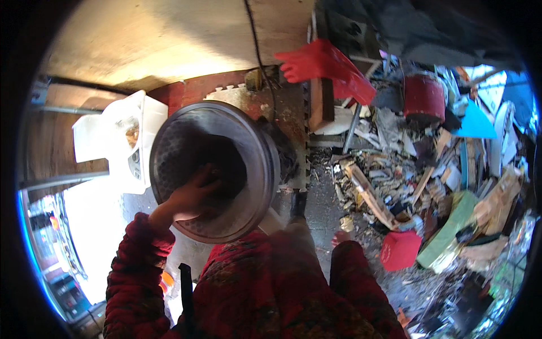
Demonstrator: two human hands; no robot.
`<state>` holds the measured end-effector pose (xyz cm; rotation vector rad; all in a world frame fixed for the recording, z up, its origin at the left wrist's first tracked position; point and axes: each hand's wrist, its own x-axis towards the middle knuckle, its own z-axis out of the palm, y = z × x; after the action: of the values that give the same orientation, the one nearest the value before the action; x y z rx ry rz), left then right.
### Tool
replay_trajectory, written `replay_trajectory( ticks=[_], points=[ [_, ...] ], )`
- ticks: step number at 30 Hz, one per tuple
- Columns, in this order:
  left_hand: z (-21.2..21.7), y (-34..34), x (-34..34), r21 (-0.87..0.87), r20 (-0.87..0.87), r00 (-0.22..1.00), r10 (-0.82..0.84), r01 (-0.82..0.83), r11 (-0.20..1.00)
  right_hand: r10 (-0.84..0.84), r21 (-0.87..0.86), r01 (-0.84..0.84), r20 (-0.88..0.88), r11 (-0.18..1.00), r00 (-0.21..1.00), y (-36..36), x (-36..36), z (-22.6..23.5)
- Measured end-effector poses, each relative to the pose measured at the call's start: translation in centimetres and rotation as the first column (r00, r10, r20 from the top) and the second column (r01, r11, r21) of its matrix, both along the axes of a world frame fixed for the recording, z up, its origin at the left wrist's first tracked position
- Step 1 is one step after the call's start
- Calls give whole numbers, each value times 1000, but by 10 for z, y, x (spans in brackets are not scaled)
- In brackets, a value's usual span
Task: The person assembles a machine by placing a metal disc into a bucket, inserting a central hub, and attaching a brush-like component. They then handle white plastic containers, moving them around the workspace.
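In front of me a large round grey metal vessel [259, 186] is tipped so its wide mouth faces up toward me. My left hand [195, 195] reaches over its near-left rim into the mouth, fingers apart against a dark patch inside. Whether that patch is shadow or a dark object I cannot make out. My right hand [340, 238] hangs low beside my body, mostly covered by its red patterned sleeve. Its few visible fingertips look loosely apart, with nothing seen in them.
Left of the vessel stands a white plastic container [152, 121]. A red rubber glove [324, 65] hangs at the upper right, near a red bucket [423, 97]. Wood scraps and rubble [372, 186] cover the right side, with a red block-shaped item [400, 250] among them.
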<state>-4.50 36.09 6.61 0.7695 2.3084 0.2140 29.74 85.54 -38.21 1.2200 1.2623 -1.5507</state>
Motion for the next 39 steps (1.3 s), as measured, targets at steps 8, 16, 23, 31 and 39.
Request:
replay_trajectory(
  ticks=[8, 16, 23, 31, 39],
  points=[
    [2, 25, -5, -22, 168, 939, 300, -300, 954, 122, 281, -114, -12, 953, 992, -48, -19, 2],
    [-37, 20, 14, 30, 418, 457, 785, -871, 491, 676, 619, -440, -210, 651, 706, -31, -126, -140],
    [-140, 61, 46, -87, 272, 337, 901, -924, 372, 686, 746, -307, -265, 591, 678, -42, -184, -284],
    [-204, 71, 50, -181, 181, 296, 938, -927, 327, 732, 864, -256, -172, 434, 660, -61, -244, -379],
    [-219, 69, 47, -230, 131, 309, 942, -915, 332, 876, 931, -225, -159, 286, 456, -74, -274, -430]
  ],
)
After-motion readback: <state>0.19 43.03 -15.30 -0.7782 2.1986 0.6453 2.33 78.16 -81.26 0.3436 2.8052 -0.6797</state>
